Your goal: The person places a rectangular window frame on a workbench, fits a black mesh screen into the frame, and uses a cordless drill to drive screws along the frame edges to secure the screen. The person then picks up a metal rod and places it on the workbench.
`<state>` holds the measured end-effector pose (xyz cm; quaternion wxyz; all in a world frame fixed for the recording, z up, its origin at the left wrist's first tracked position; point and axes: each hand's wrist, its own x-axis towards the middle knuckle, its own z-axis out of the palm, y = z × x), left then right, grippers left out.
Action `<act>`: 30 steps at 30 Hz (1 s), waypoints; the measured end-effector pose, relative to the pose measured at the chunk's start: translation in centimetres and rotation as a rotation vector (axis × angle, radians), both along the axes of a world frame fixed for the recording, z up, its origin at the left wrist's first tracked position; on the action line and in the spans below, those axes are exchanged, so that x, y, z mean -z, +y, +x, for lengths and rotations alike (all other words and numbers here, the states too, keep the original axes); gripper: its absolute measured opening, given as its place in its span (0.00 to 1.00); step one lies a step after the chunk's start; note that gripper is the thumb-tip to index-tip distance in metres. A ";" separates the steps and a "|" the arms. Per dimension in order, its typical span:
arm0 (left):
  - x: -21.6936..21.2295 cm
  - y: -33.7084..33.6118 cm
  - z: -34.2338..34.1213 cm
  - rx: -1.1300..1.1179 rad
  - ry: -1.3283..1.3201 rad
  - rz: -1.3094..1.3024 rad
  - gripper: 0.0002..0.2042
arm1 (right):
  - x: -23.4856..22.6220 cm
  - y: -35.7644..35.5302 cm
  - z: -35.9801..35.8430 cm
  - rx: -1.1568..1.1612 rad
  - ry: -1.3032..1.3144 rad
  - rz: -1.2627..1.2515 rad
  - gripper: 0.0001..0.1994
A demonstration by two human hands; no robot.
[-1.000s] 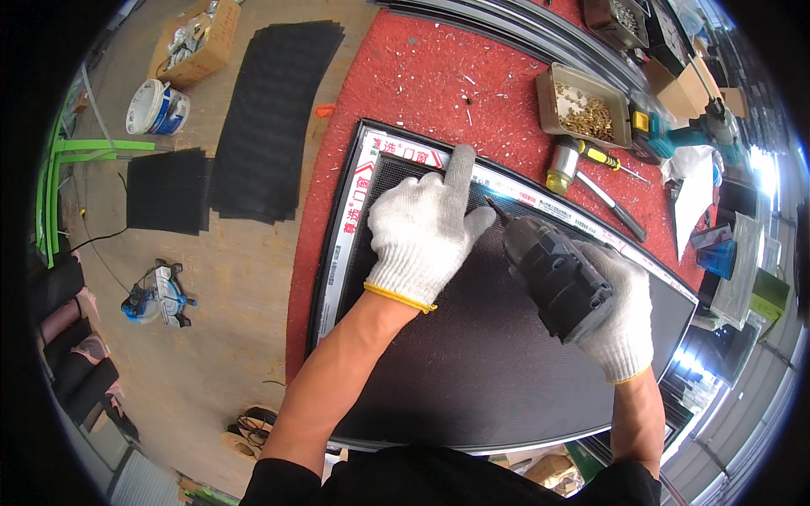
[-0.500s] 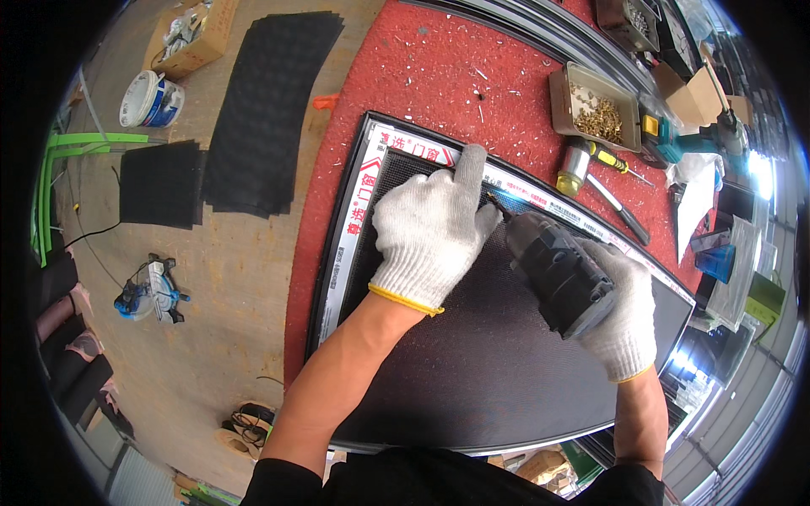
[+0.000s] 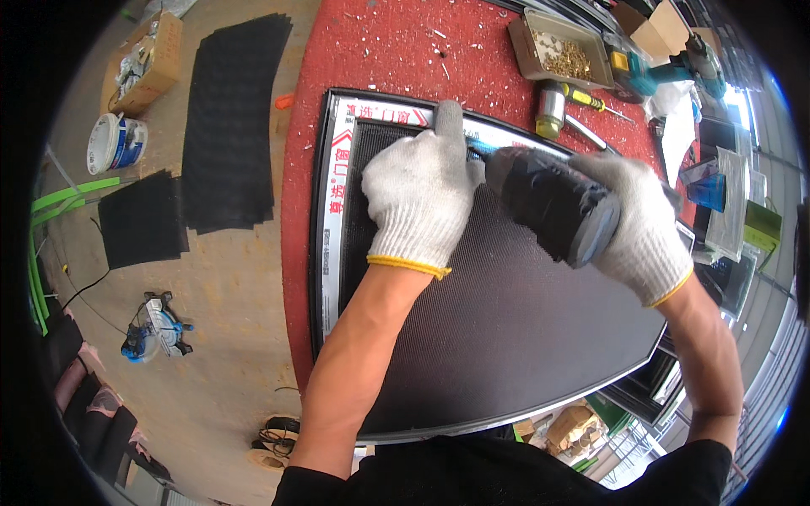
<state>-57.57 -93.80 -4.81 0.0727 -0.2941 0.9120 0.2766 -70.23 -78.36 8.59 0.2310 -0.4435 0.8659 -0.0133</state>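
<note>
A black-framed screen panel [image 3: 506, 337] with dark mesh lies before me, white printed protective film [image 3: 336, 228] along its frame. My left hand [image 3: 418, 190], in a white knit glove with a yellow cuff, rests on the panel's far left part. Its index finger stretches across the far frame bar, the thumb stands apart, and the other fingers look bent. My gloved right hand [image 3: 645, 219] is closed round a dark power drill [image 3: 548, 202]. The drill points left, its tip close to the left thumb. Whatever the tip touches is hidden.
Red carpet-like covering [image 3: 371, 51] with scattered bits lies under the panel. Beyond stand a tray of brass-coloured screws [image 3: 565, 61], a yellow-black screwdriver [image 3: 595, 101] and a teal power tool [image 3: 700, 67]. On the floor at left are black mesh sheets [image 3: 232, 126], a white bucket [image 3: 114, 143] and a blue saw [image 3: 156, 329].
The whole view has shifted. The drill has come nearer the far frame bar and lies more level, its tip now beside the left thumb. My right forearm has swung outward.
</note>
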 end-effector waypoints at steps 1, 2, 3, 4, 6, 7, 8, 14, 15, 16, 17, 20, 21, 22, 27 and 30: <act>0.0 0.1 0.0 -0.003 0.005 0.000 0.27 | -0.1 -0.3 -0.3 -0.003 -0.029 0.064 0.29; 0.0 0.2 -0.1 -0.010 0.010 -0.002 0.27 | -0.1 -0.5 -0.6 -0.036 -0.015 0.060 0.29; 0.2 0.3 -0.1 -0.014 0.032 -0.017 0.27 | -0.2 -0.6 -0.8 -0.065 -0.001 0.056 0.29; 0.3 0.4 -0.2 -0.032 0.057 -0.014 0.27 | -0.1 -0.6 -1.0 -0.080 0.002 0.057 0.30; 0.6 0.6 -0.2 -0.077 0.079 -0.024 0.27 | 0.1 -0.7 -1.5 0.014 -0.038 0.101 0.29; 0.6 0.7 -0.3 -0.066 0.057 -0.025 0.26 | 0.1 -0.9 -1.8 -0.052 -0.013 0.111 0.29; 0.7 0.7 -0.4 -0.067 0.054 -0.014 0.26 | 0.0 -1.0 -2.2 -0.126 0.021 0.118 0.30; -0.2 0.1 -1.4 -0.070 -0.077 0.033 0.27 | 0.0 -3.6 -4.4 -0.233 0.096 0.157 0.30; -0.3 -0.1 -1.5 -0.065 -0.098 0.072 0.28 | -0.1 -3.9 -4.5 -0.204 0.103 0.159 0.28; -0.3 -0.2 -1.4 -0.059 -0.085 0.095 0.27 | -0.3 -3.9 -4.3 -0.201 0.110 0.157 0.26; -0.3 0.1 -1.1 -0.039 -0.069 0.089 0.27 | -0.4 -4.0 -4.2 -0.214 0.113 0.145 0.24; 0.4 1.6 2.5 0.039 0.309 -0.064 0.26 | -0.5 -5.1 -4.4 -0.098 0.045 0.248 0.23; 0.5 2.6 4.1 -0.008 0.369 -0.116 0.27 | -0.5 -5.4 -4.4 -0.092 0.096 0.263 0.26; 0.4 3.9 5.9 -0.034 0.323 -0.104 0.28 | -0.9 -5.5 -4.6 -0.140 0.089 0.212 0.27; -0.1 8.1 12.5 -0.139 0.127 -0.199 0.27 | -4.8 -2.0 -5.7 -0.163 0.227 0.078 0.36; -0.9 9.0 14.5 -0.238 0.224 -0.039 0.20 | -6.1 3.2 -3.9 -0.302 0.323 -0.253 0.37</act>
